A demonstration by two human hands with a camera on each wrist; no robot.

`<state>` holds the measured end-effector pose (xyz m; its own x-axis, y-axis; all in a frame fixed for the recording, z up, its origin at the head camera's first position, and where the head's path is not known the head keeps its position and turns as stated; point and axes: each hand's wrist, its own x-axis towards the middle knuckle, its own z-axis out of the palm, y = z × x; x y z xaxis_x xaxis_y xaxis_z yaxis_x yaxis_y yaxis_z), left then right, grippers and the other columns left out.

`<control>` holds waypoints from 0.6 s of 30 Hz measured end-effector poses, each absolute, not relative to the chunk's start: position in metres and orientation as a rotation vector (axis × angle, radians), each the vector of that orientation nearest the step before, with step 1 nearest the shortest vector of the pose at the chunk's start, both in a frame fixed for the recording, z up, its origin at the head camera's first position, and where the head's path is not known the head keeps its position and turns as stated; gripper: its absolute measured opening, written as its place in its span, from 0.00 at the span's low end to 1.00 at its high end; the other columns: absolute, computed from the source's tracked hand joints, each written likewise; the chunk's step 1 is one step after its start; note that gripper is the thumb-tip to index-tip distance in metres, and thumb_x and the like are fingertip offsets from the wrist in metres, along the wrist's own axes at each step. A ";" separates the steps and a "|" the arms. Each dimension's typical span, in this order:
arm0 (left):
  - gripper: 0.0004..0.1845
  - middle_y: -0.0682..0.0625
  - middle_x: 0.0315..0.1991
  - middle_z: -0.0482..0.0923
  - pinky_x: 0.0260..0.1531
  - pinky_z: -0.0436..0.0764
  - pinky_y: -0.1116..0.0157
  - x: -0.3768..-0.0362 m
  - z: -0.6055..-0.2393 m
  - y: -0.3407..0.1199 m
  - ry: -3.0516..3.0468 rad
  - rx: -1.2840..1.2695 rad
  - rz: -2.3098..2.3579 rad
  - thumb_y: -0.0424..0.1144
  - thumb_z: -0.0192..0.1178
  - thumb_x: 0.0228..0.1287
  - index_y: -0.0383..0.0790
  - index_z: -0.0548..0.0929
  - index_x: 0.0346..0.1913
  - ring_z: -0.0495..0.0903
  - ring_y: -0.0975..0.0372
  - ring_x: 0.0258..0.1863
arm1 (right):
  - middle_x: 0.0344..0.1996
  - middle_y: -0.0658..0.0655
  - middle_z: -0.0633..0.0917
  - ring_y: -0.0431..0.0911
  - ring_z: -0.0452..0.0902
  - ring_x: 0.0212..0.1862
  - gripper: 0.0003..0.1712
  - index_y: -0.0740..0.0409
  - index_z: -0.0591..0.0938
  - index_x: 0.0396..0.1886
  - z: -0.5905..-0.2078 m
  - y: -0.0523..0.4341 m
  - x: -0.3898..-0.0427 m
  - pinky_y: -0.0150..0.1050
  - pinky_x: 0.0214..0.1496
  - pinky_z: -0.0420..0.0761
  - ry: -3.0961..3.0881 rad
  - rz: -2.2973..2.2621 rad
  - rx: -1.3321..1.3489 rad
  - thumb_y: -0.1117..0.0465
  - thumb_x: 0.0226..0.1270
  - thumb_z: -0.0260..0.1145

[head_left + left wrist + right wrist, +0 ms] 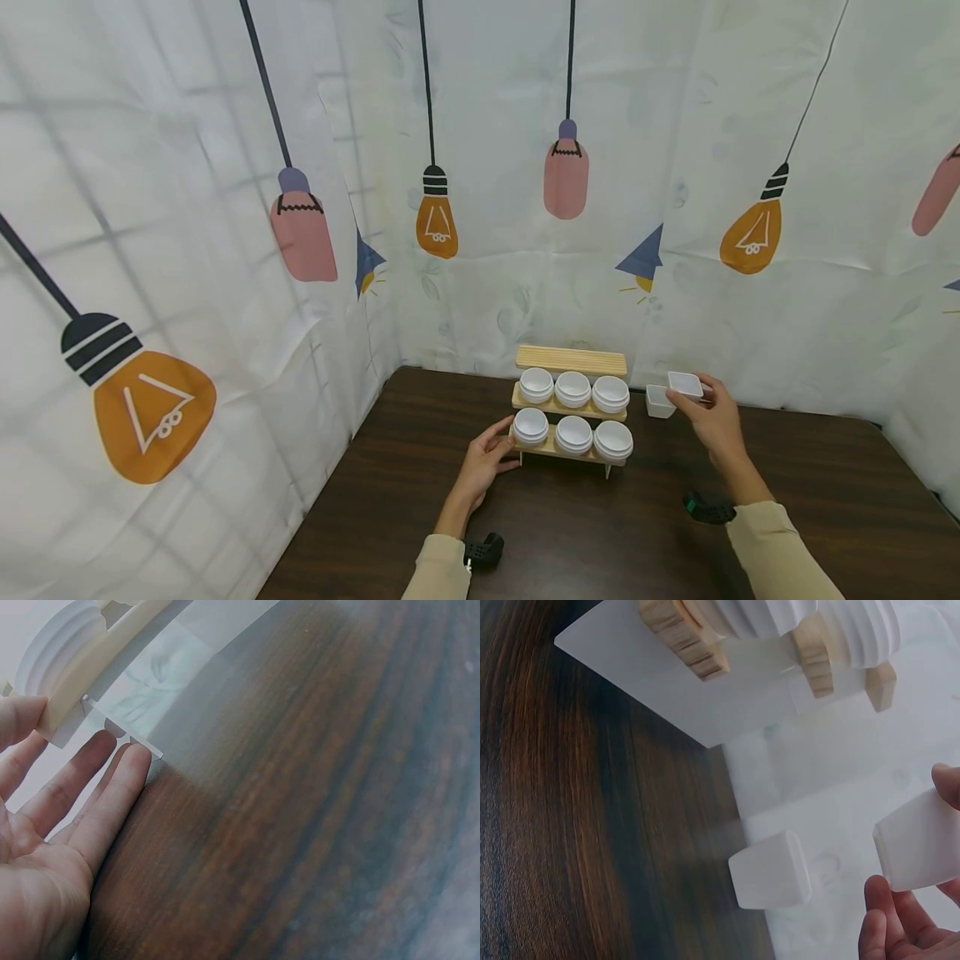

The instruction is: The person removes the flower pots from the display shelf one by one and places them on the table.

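Note:
A tiered stand with wooden shelves [567,447] holds white round cups [573,433], three on each of its lower two shelves. My left hand [480,468] grips the left end of the lowest shelf. In the left wrist view, the thumb lies at the wooden board's end [67,712], with the other fingers spread below, near the stand's pale side panel. To the right of the stand, my right hand [716,425] holds a small white square bowl [686,384] between thumb and fingers. A second white square bowl [660,402] stands on the table just left of it.
The stand's top shelf [572,360] is slatted wood. Behind the dark brown wooden table [600,533] hangs a white curtain [487,317] printed with lamps, close to the table's back edge. Black bands [708,507] are worn on both wrists.

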<state>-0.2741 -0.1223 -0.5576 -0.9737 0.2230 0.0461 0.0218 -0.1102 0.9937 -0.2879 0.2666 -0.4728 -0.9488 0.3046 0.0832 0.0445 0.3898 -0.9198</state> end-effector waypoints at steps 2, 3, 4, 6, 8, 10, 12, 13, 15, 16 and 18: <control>0.27 0.39 0.57 0.80 0.56 0.87 0.51 -0.274 -0.557 -0.123 1.999 0.281 2.226 0.40 0.57 0.78 0.44 0.70 0.76 0.83 0.56 0.56 | 0.60 0.63 0.74 0.34 0.70 0.44 0.46 0.57 0.62 0.79 -0.474 0.268 -0.288 0.24 0.37 0.75 -2.413 1.573 -0.310 0.44 0.70 0.70; 0.27 0.39 0.58 0.80 0.56 0.87 0.50 -0.274 -0.557 -0.123 1.999 0.283 2.226 0.40 0.57 0.78 0.44 0.69 0.76 0.83 0.55 0.56 | 0.58 0.62 0.75 0.34 0.70 0.43 0.46 0.57 0.63 0.79 -0.474 0.269 -0.287 0.24 0.36 0.76 -2.415 1.565 -0.310 0.44 0.70 0.70; 0.27 0.39 0.58 0.80 0.56 0.86 0.50 -0.273 -0.557 -0.123 1.999 0.286 2.225 0.40 0.57 0.78 0.44 0.69 0.76 0.83 0.55 0.56 | 0.56 0.60 0.76 0.34 0.70 0.42 0.46 0.57 0.63 0.79 -0.475 0.270 -0.287 0.25 0.36 0.76 -2.416 1.556 -0.310 0.44 0.70 0.70; 0.27 0.38 0.58 0.79 0.57 0.86 0.50 -0.273 -0.557 -0.123 2.001 0.289 2.223 0.41 0.57 0.78 0.44 0.69 0.76 0.82 0.55 0.57 | 0.51 0.57 0.76 0.34 0.70 0.40 0.45 0.57 0.65 0.78 -0.476 0.272 -0.287 0.27 0.35 0.75 -2.414 1.537 -0.315 0.44 0.69 0.71; 0.27 0.38 0.58 0.80 0.57 0.86 0.50 -0.273 -0.556 -0.123 2.001 0.287 2.223 0.41 0.57 0.78 0.44 0.69 0.76 0.82 0.55 0.57 | 0.48 0.54 0.76 0.35 0.70 0.39 0.44 0.57 0.66 0.77 -0.477 0.273 -0.287 0.28 0.34 0.75 -2.412 1.524 -0.318 0.44 0.69 0.71; 0.27 0.39 0.58 0.80 0.57 0.86 0.50 -0.273 -0.556 -0.123 2.001 0.282 2.222 0.40 0.57 0.78 0.45 0.69 0.76 0.82 0.54 0.57 | 0.46 0.54 0.76 0.35 0.70 0.38 0.44 0.58 0.66 0.76 -0.478 0.274 -0.286 0.29 0.33 0.74 -2.410 1.515 -0.319 0.44 0.69 0.71; 0.27 0.39 0.58 0.80 0.57 0.86 0.50 -0.273 -0.556 -0.123 1.999 0.278 2.225 0.40 0.57 0.78 0.45 0.70 0.76 0.82 0.54 0.57 | 0.46 0.54 0.76 0.35 0.69 0.38 0.44 0.59 0.66 0.76 -0.479 0.276 -0.286 0.29 0.33 0.74 -2.413 1.509 -0.315 0.44 0.69 0.71; 0.27 0.39 0.57 0.80 0.57 0.86 0.50 -0.272 -0.555 -0.123 1.998 0.276 2.226 0.40 0.57 0.78 0.45 0.70 0.76 0.83 0.54 0.57 | 0.46 0.54 0.76 0.35 0.69 0.38 0.44 0.59 0.66 0.76 -0.479 0.276 -0.285 0.29 0.33 0.74 -2.412 1.509 -0.318 0.45 0.69 0.71; 0.27 0.39 0.57 0.80 0.56 0.87 0.51 -0.272 -0.555 -0.122 1.998 0.276 2.227 0.40 0.57 0.78 0.45 0.70 0.76 0.83 0.53 0.57 | 0.46 0.53 0.76 0.35 0.69 0.38 0.44 0.59 0.66 0.76 -0.479 0.278 -0.285 0.29 0.33 0.74 -2.411 1.510 -0.325 0.45 0.69 0.71; 0.27 0.39 0.57 0.80 0.56 0.87 0.51 -0.272 -0.555 -0.122 1.999 0.281 2.227 0.41 0.57 0.78 0.44 0.69 0.76 0.83 0.53 0.57 | 0.46 0.53 0.76 0.35 0.69 0.38 0.44 0.59 0.66 0.76 -0.479 0.279 -0.285 0.29 0.33 0.74 -2.409 1.512 -0.325 0.45 0.69 0.71; 0.27 0.39 0.58 0.80 0.56 0.87 0.51 -0.272 -0.555 -0.122 2.001 0.280 2.225 0.41 0.57 0.78 0.44 0.69 0.76 0.83 0.52 0.57 | 0.45 0.52 0.76 0.34 0.69 0.39 0.43 0.60 0.65 0.76 -0.480 0.281 -0.286 0.29 0.33 0.74 -2.405 1.514 -0.327 0.45 0.70 0.70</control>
